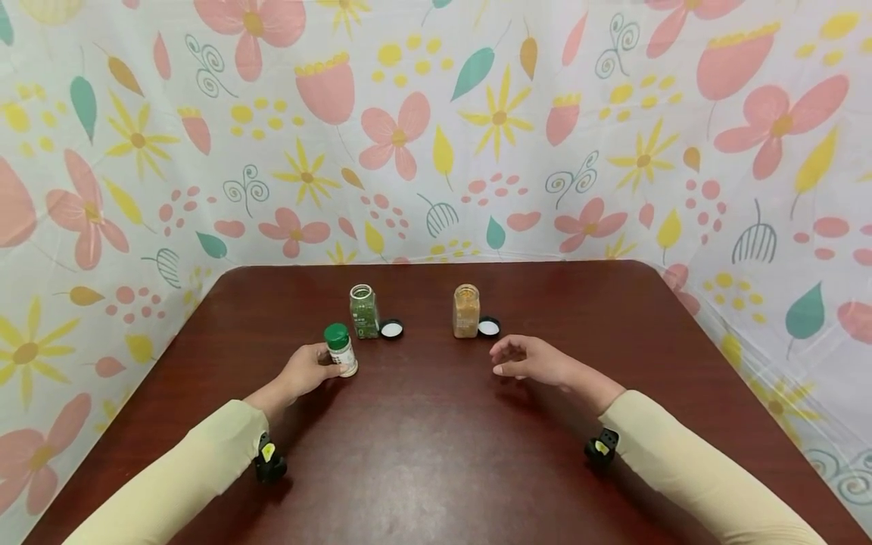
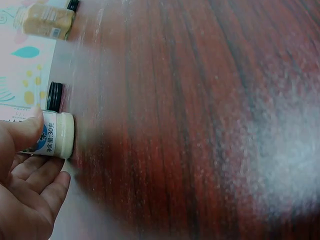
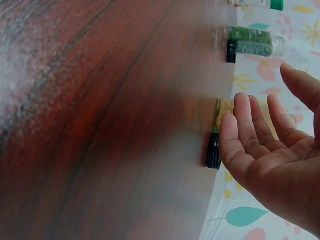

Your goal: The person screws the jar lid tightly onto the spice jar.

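Note:
My left hand [image 1: 304, 372] grips a small spice jar [image 1: 342, 356] with a green cap and a white label. In the left wrist view, the thumb lies across the label of that jar [image 2: 61, 135] and the fingers are on its other side. Whether its base touches the table cannot be told. Just behind it stands an uncapped glass jar of green flakes [image 1: 365, 314]. My right hand [image 1: 538, 362] is empty above the table, with loosely bent fingers. It is nearest to a black lid [image 1: 488, 328] and an uncapped jar of orange-brown seasoning [image 1: 466, 314].
A second black lid [image 1: 391, 329], white inside, lies beside the jar of green flakes. All of these rest on a dark red-brown wooden table [image 1: 409, 454]. A flower-printed curtain [image 1: 436, 151] hangs behind the table and along its sides.

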Demonstrator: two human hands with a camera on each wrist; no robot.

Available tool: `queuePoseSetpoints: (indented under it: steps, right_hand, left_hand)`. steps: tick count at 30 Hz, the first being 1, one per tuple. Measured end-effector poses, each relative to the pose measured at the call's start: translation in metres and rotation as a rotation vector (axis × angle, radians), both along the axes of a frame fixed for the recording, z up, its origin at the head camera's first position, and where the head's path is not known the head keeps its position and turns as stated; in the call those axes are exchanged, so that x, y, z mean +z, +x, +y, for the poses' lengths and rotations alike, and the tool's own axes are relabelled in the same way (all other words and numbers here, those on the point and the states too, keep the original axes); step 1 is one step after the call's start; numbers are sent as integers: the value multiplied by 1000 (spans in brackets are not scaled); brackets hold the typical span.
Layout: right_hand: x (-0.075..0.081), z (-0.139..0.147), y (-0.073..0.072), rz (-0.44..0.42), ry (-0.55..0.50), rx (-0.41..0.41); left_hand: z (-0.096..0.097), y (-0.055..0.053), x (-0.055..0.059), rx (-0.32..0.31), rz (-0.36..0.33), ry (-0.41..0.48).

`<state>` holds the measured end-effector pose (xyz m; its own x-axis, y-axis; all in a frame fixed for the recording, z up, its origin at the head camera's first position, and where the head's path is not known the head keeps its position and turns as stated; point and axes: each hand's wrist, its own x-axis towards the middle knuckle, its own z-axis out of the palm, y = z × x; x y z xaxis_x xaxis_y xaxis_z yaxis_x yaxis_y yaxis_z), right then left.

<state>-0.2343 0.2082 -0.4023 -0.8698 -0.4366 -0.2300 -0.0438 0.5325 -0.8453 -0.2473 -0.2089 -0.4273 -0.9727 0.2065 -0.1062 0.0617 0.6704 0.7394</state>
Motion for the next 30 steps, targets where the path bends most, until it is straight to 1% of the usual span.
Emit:
queuePoseSetpoints:
  steps: [7,10,14,18,23,30]
  right_hand:
    - [-4,0,2,-9,-2,-6]
    - [-3,0,2,-10,2,-5]
    - [-2,1,1,-1,3,-11]
    - [0,2,1,6,5,-4]
    - [0,3,1,8,8,-6]
    - [-1,2,0,8,7,-15]
  left_hand:
    - [-7,2,2,14,-15,-18]
    - [-11,2,4,20,-8,-35]
    - [-18,0,6,23,11,-60]
    - [-25,-3,7,28,9,-88]
    - [-36,-6,8,51,1,-90]
    - [-52,-11,7,81,18,-110]
